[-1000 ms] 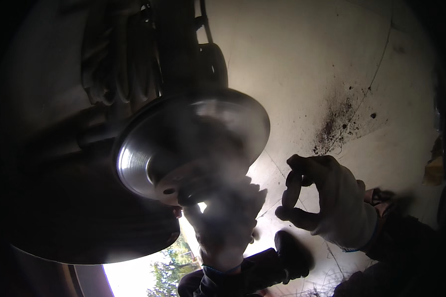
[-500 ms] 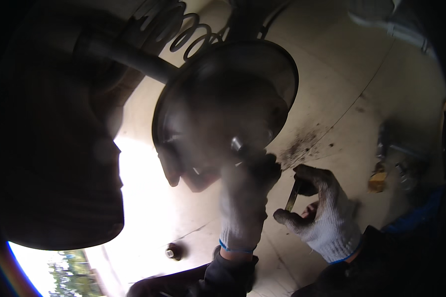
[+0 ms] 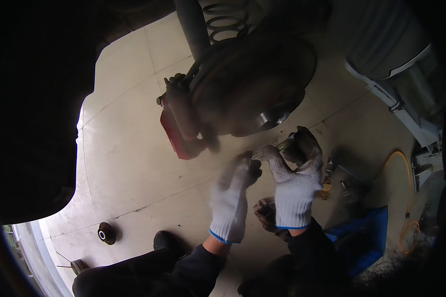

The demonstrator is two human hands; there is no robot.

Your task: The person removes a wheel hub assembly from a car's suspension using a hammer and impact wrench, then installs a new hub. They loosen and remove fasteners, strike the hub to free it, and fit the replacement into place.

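Both of my hands wear white knitted gloves with blue cuffs and darkened fingers. My right hand (image 3: 295, 173) pinches a small part (image 3: 286, 144) with a thin, yellowish metal edge between thumb and fingers. Its kind does not show. Close beside it, my left hand (image 3: 233, 185) has curled fingers; whatever they hold is blurred and hidden. Just above both hands hangs a dark brake disc (image 3: 248, 84) with a shiny hub centre (image 3: 272, 119). A red brake caliper (image 3: 173, 126) sits at the disc's left side.
Above the disc are a shock absorber (image 3: 192, 27) and a coil spring (image 3: 227, 22). On the floor lie a round flanged part (image 3: 105, 233), a brown metal part (image 3: 266, 214) and a brass-coloured piece (image 3: 324, 190). Rightward are a blue tray (image 3: 376, 237), an orange hose (image 3: 409, 183) and a metal stand (image 3: 416, 123).
My view has shifted, bringing the red caliper out clearly. My left hand has come down from the hub, and my right hand has moved up beside it, still holding the small part.
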